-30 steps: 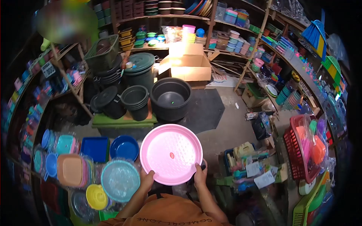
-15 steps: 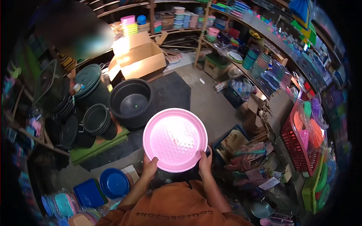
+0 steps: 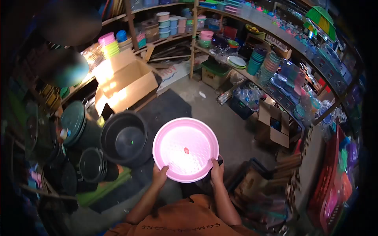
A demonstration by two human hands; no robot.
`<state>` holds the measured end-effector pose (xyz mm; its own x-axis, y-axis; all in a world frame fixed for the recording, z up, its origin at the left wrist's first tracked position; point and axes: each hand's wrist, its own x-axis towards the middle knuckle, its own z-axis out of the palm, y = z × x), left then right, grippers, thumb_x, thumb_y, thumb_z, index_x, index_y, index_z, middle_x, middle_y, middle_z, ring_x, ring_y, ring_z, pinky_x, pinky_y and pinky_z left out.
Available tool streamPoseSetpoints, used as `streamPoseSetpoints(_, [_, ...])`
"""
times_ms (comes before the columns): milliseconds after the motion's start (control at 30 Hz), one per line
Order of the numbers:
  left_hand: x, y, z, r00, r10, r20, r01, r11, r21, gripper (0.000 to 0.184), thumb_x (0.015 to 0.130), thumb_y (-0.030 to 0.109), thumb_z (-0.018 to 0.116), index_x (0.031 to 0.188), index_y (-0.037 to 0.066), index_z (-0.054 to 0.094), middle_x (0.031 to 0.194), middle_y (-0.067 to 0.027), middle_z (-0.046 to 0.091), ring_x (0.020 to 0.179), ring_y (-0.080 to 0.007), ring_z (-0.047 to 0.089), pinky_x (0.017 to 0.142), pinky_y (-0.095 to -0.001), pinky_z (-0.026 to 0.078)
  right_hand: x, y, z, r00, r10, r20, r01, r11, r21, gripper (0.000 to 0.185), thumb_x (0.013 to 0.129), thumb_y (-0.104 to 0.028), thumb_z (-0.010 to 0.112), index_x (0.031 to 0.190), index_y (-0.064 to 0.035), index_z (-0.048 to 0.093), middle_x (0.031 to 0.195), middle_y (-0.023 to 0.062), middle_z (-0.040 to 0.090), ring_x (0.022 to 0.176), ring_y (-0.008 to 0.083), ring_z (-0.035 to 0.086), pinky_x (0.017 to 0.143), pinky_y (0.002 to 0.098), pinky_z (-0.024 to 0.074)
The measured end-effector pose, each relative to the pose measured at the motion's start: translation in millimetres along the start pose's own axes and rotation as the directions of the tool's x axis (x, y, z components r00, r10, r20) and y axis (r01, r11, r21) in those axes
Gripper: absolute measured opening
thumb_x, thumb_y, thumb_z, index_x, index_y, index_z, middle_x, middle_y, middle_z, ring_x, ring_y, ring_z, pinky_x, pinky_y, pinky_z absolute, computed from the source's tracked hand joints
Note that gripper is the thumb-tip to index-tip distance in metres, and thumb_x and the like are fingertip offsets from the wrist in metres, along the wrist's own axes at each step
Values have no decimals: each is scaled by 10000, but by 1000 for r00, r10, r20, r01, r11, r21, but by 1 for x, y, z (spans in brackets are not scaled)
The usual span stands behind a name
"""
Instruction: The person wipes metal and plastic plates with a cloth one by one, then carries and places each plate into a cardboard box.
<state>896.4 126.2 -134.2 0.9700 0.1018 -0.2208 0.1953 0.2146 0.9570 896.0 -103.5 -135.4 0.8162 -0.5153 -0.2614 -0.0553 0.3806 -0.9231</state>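
A round pink plastic basin is held out in front of my body, its shiny inside facing up. My left hand is closed on its near left rim, thumb over the edge. Closed on the near right rim is my right hand, and a small dark thing shows beside that thumb; I cannot make out what it is. Near the basin's middle is a small red spot. Just left of the basin, a large black tub stands on the floor.
Dark buckets stand at the left. An open cardboard box lies behind the black tub. Another open box is at the right, below shelves of plastic ware. A red basket stands at the far right.
My view has turned to the right, so the tub, boxes and shelves sit further left. Both hands still hold the basin. The red spot inside it shows only now.
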Motion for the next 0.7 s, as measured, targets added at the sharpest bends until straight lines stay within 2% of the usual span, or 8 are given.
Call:
streamPoseSetpoints(67, [45, 11, 15, 1000, -3, 15, 2, 1000, 10, 449, 775, 11, 529, 1207, -50, 424, 1141, -146, 548, 1036, -218, 533, 910, -309, 401, 35, -3, 17, 999, 50, -20, -50, 999, 4, 427, 841, -95, 525, 1245, -10, 418, 1128, 142, 532, 1007, 213, 522, 893, 310, 404])
streamPoseSetpoints(200, [116, 40, 41, 999, -33, 39, 32, 999, 27, 422, 780, 4, 521, 1190, -56, 440, 1120, -146, 559, 1025, -222, 541, 910, -310, 400, 100, -20, 54, 995, 38, -92, -40, 999, -15, 436, 837, -99, 530, 1250, -16, 416, 1135, 144, 530, 1011, 219, 522, 894, 316, 403])
streamPoseSetpoints(400, [191, 73, 57, 998, -32, 47, 32, 999, -5, 434, 782, 8, 515, 1201, -57, 424, 1125, -149, 549, 1031, -220, 535, 905, -308, 403, 157, -46, 106, 997, 43, -63, -44, 999, -15, 419, 847, -78, 511, 1251, -19, 415, 1134, 146, 528, 1006, 212, 527, 885, 311, 408])
streamPoseSetpoints(633, [247, 86, 42, 994, -74, -78, 69, 996, -64, 423, 787, 16, 516, 1197, -49, 431, 1123, -142, 550, 1029, -218, 534, 901, -309, 409, 201, -39, 166, 989, 146, 36, -143, 987, -77, 419, 861, -83, 505, 1257, -9, 392, 1124, 144, 528, 994, 205, 524, 878, 308, 411])
streamPoseSetpoints(700, [268, 79, 26, 994, -25, -108, 23, 1000, -20, 441, 794, 23, 498, 1222, -41, 414, 1125, -142, 547, 1017, -218, 536, 888, -320, 412, 220, -31, 192, 981, 183, 60, -176, 979, -107, 421, 861, -85, 505, 1258, -7, 388, 1126, 141, 526, 1005, 205, 519, 881, 308, 410])
